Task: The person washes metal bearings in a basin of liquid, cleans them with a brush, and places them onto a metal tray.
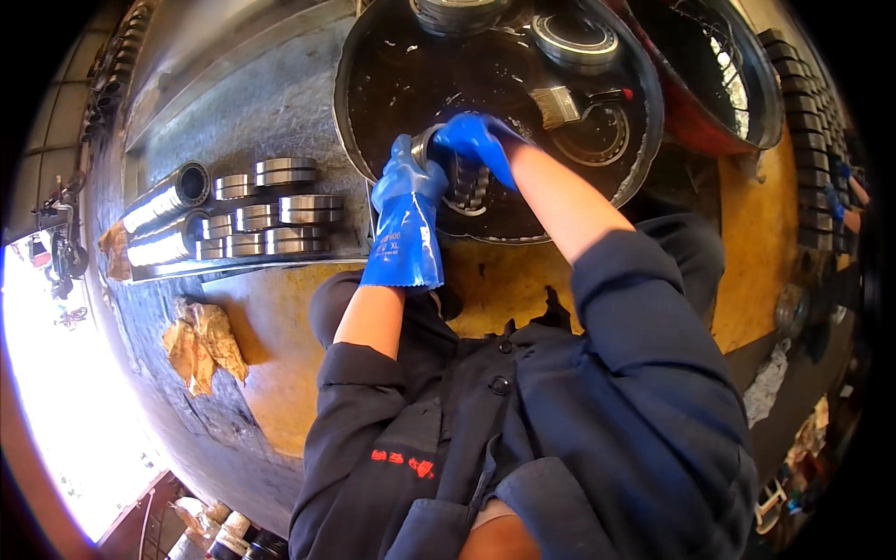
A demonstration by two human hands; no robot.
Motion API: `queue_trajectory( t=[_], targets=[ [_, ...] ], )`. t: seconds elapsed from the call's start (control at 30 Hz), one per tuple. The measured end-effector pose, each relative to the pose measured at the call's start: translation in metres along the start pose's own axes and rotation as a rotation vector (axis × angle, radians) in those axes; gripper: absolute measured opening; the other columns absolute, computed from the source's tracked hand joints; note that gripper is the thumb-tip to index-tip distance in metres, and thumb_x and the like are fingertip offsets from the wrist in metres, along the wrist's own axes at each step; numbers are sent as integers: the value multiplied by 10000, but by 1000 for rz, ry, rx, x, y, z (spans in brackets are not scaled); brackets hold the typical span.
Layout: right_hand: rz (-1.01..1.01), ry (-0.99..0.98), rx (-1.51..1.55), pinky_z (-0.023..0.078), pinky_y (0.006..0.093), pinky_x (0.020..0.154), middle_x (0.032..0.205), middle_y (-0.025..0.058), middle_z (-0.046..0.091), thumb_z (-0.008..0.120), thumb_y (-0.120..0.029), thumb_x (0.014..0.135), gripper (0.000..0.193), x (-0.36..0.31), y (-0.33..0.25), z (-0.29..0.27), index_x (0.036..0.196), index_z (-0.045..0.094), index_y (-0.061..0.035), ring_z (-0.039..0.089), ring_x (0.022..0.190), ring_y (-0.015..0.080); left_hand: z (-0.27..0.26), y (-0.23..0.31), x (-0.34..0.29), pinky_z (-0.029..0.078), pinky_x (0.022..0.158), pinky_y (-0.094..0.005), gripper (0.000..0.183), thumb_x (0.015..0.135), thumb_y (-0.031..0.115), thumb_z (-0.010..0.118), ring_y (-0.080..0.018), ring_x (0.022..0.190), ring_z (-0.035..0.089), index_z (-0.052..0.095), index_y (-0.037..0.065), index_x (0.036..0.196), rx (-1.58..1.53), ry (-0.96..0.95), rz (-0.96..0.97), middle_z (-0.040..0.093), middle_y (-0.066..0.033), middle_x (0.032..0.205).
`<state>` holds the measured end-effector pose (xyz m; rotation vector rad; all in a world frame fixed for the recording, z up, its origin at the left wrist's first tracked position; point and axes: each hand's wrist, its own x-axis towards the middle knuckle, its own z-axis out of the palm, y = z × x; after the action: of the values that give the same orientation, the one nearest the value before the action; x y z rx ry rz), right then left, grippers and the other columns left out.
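Note:
My left hand (408, 191), in a blue rubber glove, grips a steel bearing ring (423, 146) at the near left side of a round metal tub (656, 117). My right hand (474, 142), gloved alike, curls over the ring's right side with its fingertips partly hidden. Just below the right hand, a row of bearing rollers (469, 191) shows; whether it belongs to the held ring I cannot tell. Dark liquid fills the tub. Inside it, a bristle brush (558, 107) lies near a bearing ring (611, 140), with a thick bearing (576, 45) beyond.
Left of the tub, several shiny bearing rings (285, 171) are stacked beside rows of bearings (173, 201) lying on their sides on a metal bench. A stained yellow cloth (205, 343) lies nearer. A red drum (767, 103) stands right of the tub. Another person's gloved hand (835, 201) shows far right.

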<state>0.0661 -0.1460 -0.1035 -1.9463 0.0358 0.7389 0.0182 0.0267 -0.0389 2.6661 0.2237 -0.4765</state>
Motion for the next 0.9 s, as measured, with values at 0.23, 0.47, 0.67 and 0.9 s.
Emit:
queue_trajectory(
  t=[0.23,0.47,0.67,0.9],
  targets=[
    [108,425,41,506,446,1144,1468,284,640,777,-427,883,778,-71,4,62,1499,569,1,632,1374,386,-1,-14,-5,518,1128,-483,706,962,409,632,-384,1316,674,470,195,1616,21,43,-23,662,-205,1476],
    [15,19,-55,558,403,934,1060,218,801,738,-317,910,392,-13,-43,-16,1171,822,-36,740,995,286,1,-1,0,513,1145,-471,740,967,440,639,-359,1315,690,436,212,1641,-6,-38,-27,670,-217,1459],
    [-418,331,7,507,505,1117,1374,277,691,755,-459,899,715,-31,14,40,1469,620,-50,664,1313,389,3,0,-3,542,1096,-488,674,966,414,660,-382,1265,711,475,215,1584,17,3,-37,677,-222,1434],
    [11,279,-222,546,480,1065,1362,283,703,734,-395,905,728,-25,-29,15,1502,579,-8,693,1263,411,-6,-7,-8,510,1131,-483,767,948,451,676,-399,1283,696,427,228,1639,-45,-31,-75,675,-222,1434]
  ],
)
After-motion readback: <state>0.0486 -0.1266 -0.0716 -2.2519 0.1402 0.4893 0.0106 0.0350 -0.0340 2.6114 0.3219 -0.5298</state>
